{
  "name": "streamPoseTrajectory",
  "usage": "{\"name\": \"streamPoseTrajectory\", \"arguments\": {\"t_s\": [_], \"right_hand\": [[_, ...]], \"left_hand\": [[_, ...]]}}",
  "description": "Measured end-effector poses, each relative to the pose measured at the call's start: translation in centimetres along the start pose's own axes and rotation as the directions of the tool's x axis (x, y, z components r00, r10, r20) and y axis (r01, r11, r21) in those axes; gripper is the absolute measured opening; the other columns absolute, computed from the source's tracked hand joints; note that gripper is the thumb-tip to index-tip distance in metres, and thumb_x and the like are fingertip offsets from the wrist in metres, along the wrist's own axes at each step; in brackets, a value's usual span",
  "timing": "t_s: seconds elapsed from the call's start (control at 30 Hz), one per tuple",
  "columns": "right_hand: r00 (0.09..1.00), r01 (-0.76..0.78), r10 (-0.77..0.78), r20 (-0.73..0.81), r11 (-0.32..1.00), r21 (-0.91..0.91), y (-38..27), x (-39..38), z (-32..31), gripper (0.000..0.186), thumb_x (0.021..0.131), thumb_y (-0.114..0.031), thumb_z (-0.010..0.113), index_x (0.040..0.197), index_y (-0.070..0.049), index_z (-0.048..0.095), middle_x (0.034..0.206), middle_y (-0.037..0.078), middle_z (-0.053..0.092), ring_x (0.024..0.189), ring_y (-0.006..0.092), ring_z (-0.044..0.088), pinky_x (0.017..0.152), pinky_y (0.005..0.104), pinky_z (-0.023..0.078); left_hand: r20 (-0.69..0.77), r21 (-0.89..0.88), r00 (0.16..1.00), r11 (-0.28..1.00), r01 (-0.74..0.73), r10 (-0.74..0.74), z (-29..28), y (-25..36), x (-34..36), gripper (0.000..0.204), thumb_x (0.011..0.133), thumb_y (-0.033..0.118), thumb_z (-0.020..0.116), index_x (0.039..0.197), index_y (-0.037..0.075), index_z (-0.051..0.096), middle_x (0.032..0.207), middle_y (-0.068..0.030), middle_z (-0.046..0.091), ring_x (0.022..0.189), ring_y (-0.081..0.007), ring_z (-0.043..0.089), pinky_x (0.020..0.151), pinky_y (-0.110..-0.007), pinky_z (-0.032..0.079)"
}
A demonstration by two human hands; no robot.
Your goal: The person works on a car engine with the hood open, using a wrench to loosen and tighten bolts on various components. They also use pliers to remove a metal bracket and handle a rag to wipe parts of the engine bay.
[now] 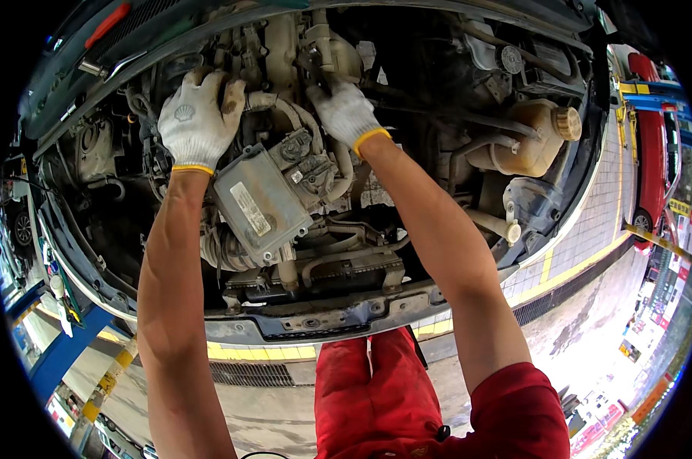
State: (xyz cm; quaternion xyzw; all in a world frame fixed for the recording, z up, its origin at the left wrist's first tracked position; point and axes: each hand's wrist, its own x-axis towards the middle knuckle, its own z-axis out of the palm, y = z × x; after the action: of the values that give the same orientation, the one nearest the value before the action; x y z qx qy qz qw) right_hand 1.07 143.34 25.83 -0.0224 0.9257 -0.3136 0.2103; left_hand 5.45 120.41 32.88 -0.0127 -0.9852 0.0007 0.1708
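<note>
So this person's got both gloved hands deep in a grimy engine bay. Left hand is palm-down up past the flat grey box, fingers bent over, thumb a bit apart and just beside a pale hose; can't tell if it's gripping anything. Right hand reaches in among the pipes on the hose's other side, fingertips mostly buried, so no clue how closed they are or what they've got. There's a tan plastic tank over to the right, and a red-handled tool lying top left.
</note>
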Motion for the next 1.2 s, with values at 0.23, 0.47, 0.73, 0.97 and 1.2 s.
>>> {"name": "streamPoseTrajectory", "arguments": {"t_s": [0.23, 0.47, 0.73, 0.97, 1.2], "right_hand": [[0.997, -0.053, 0.039, -0.065, 0.970, -0.238, -4.7, -1.4, -1.9, 0.040, 0.098, -0.038, 0.061, 0.122, -0.009, 0.072, 0.126, 0.019, 0.069, 0.122, 0.0347, 0.065, 0.095, 0.0472, 0.058], [0.946, -0.007, -0.276, -0.170, 0.507, -0.862, 13.9, 5.0, 3.1, 0.030, 0.100, -0.033, 0.055, 0.114, -0.010, 0.069, 0.099, 0.017, 0.075, 0.088, 0.0323, 0.074, 0.077, 0.0420, 0.059], [0.958, 0.256, -0.268, 0.104, 0.629, -0.735, 13.7, 4.5, -0.6, 0.025, 0.098, -0.025, 0.055, 0.105, -0.016, 0.077, 0.104, 0.007, 0.078, 0.095, 0.0256, 0.075, 0.074, 0.0393, 0.060], [0.926, 0.350, -0.115, 0.358, 0.616, -0.706, 14.5, 7.5, -2.5, 0.036, 0.103, -0.032, 0.051, 0.121, -0.010, 0.073, 0.118, 0.010, 0.076, 0.111, 0.0307, 0.072, 0.091, 0.0382, 0.058], [0.958, 0.284, -0.107, 0.265, 0.451, -0.846, 10.5, 4.0, 0.2, 0.027, 0.094, -0.029, 0.059, 0.108, -0.015, 0.077, 0.108, 0.009, 0.078, 0.091, 0.0277, 0.076, 0.069, 0.0432, 0.058]], "left_hand": [[-0.011, 0.016, 1.000, 1.000, 0.000, 0.000, -0.3, -0.8, -0.8, 0.034, 0.097, 0.043, 0.063, 0.115, 0.016, 0.073, 0.115, -0.0142, 0.070, 0.097, -0.0394, 0.070, 0.083, -0.047, 0.056], [0.007, -0.009, 1.000, 1.000, -0.015, 0.015, -0.3, 0.2, 0.1, 0.033, 0.097, 0.042, 0.064, 0.113, 0.014, 0.073, 0.113, -0.0134, 0.070, 0.096, -0.0381, 0.070, 0.083, -0.047, 0.056], [-0.095, 0.013, 0.993, 0.997, -0.075, 0.076, 0.7, -1.1, -0.7, 0.030, 0.097, 0.037, 0.064, 0.114, 0.014, 0.073, 0.108, -0.0129, 0.072, 0.092, -0.0378, 0.071, 0.080, -0.045, 0.057], [-0.024, 0.048, 0.997, 0.996, -0.070, 0.071, 0.7, -1.4, -0.6, 0.033, 0.097, 0.039, 0.064, 0.118, 0.016, 0.073, 0.109, -0.0155, 0.072, 0.096, -0.0391, 0.070, 0.082, -0.046, 0.057], [0.022, 0.041, 1.000, 0.999, 0.006, -0.007, 0.5, -0.7, -0.7, 0.033, 0.097, 0.038, 0.064, 0.120, 0.014, 0.072, 0.117, -0.0142, 0.070, 0.101, -0.0378, 0.069, 0.086, -0.045, 0.056]]}}
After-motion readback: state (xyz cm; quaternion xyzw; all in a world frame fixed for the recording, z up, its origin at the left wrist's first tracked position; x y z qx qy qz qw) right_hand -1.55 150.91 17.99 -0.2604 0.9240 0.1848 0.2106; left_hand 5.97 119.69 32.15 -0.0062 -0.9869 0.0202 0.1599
